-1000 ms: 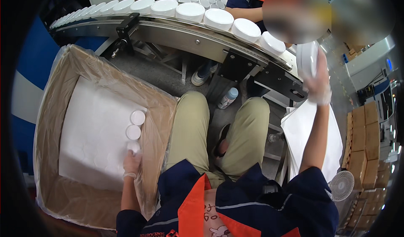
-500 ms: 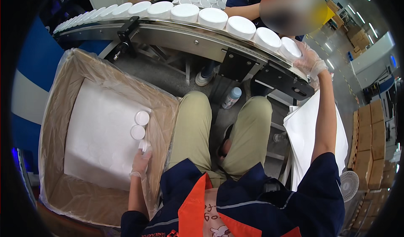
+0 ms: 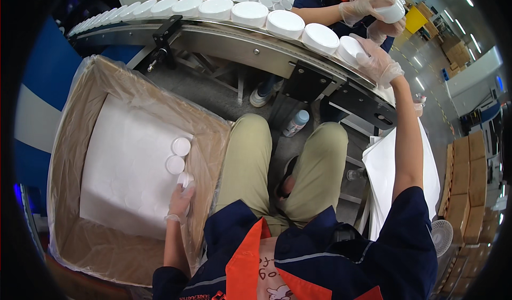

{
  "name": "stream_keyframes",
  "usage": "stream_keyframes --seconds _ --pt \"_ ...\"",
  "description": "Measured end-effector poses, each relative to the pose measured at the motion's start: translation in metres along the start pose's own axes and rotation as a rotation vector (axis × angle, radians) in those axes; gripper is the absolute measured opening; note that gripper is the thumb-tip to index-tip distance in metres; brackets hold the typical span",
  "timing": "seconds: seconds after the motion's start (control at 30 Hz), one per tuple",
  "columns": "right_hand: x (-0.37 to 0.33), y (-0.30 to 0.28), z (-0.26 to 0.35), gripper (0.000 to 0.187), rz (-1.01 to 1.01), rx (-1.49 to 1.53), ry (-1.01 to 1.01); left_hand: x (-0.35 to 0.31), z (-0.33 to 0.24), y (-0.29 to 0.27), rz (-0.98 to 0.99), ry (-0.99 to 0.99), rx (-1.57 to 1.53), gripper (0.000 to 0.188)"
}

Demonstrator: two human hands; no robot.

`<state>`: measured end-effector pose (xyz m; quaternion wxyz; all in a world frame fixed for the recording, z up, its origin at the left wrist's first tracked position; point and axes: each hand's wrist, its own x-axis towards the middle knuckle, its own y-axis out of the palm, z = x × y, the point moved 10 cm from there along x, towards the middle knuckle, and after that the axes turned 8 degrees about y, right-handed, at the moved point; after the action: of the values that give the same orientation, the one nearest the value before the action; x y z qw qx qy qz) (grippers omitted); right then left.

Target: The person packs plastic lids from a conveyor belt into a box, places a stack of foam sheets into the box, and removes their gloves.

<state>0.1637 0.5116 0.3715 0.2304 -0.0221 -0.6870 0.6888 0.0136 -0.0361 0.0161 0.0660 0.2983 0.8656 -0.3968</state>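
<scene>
Two gloved hands at work, head view only. Left hand (image 3: 180,203) closed on a white lid (image 3: 186,179) inside the lined carton (image 3: 69,140) — next in line behind two lids (image 3: 178,155) just beyond the fingers. Right hand (image 3: 376,61) stretched up, fingers spread over a lid (image 3: 349,49) at the conveyor (image 3: 240,38) edge — grip not confirmable.

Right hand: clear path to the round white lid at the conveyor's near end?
Probably yes. The gloved right hand already lies on that round white lid on the grey conveyor, with nothing between them; the co-worker's hands are farther back.
</scene>
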Motion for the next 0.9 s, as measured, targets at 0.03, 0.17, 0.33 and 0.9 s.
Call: stream_keyframes --seconds 0.03,0.17,0.33,0.9 --pt "-0.001 -0.001 0.000 0.059 0.003 0.001 -0.002 -0.002 0.001 0.001 0.000 -0.004 -0.001 0.067" --pt "-0.006 0.012 0.016 0.062 0.106 -0.267 -0.114 -0.008 -0.012 0.002 0.015 0.007 -0.071 0.064" --pt "-0.008 -0.037 -0.035 0.067 -0.275 0.741 0.159 -0.015 -0.056 0.003 0.077 0.009 -0.388 0.049" --pt "-0.116 0.186 0.310 0.064 0.463 1.583 0.482 -0.038 -0.223 0.030 0.175 0.433 -1.331 0.035"
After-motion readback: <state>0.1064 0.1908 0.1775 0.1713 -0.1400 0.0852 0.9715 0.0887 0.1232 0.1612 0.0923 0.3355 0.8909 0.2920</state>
